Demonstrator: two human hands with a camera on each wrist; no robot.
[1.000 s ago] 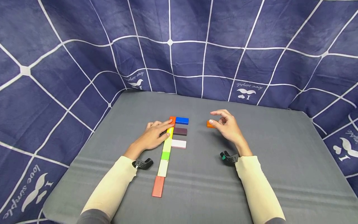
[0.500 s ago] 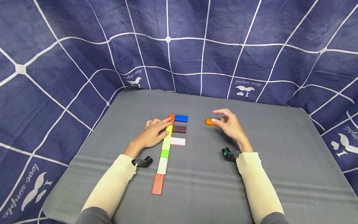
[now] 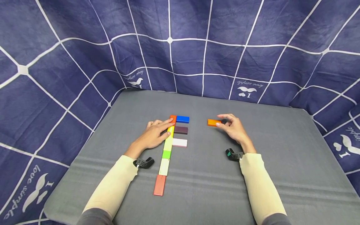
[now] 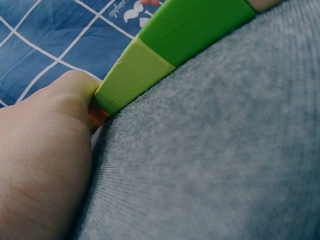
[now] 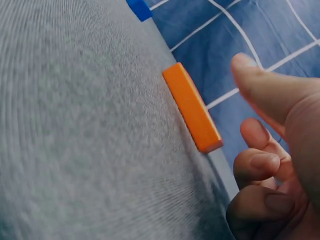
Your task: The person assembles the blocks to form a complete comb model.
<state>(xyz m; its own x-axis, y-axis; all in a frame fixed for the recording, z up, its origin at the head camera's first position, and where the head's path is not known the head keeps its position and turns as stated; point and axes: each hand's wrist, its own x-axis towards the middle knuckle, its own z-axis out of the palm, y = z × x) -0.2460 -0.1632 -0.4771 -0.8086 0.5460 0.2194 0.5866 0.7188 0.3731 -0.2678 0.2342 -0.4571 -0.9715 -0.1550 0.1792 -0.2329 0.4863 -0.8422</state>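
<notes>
My left hand (image 3: 152,136) lies palm down over the upper end of a line of flat coloured blocks. Its outstretched fingers rest on the red-orange block (image 3: 173,117) and its thumb on the yellow stretch (image 3: 170,130) below. Further down the line come a pale yellow-green block, a green block (image 3: 166,154), a cream block (image 3: 164,167) and a coral block (image 3: 159,185). At the right, my right hand (image 3: 235,129) is beside a lone orange block (image 3: 212,122). In the right wrist view, thumb and fingers stand apart from this orange block (image 5: 192,107), the other fingers loosely bent.
Blue (image 3: 182,119), dark purple (image 3: 181,130) and white-topped (image 3: 180,142) blocks stick out rightward from the line, with gaps between them. The grey tabletop (image 3: 197,187) ends at a navy cloth (image 3: 219,59) with white lines, which hangs behind and at both sides.
My right hand has moved rightward, away from the orange block, uncovering more of it. My left hand stays on the line of blocks. The head view has shifted slightly.
</notes>
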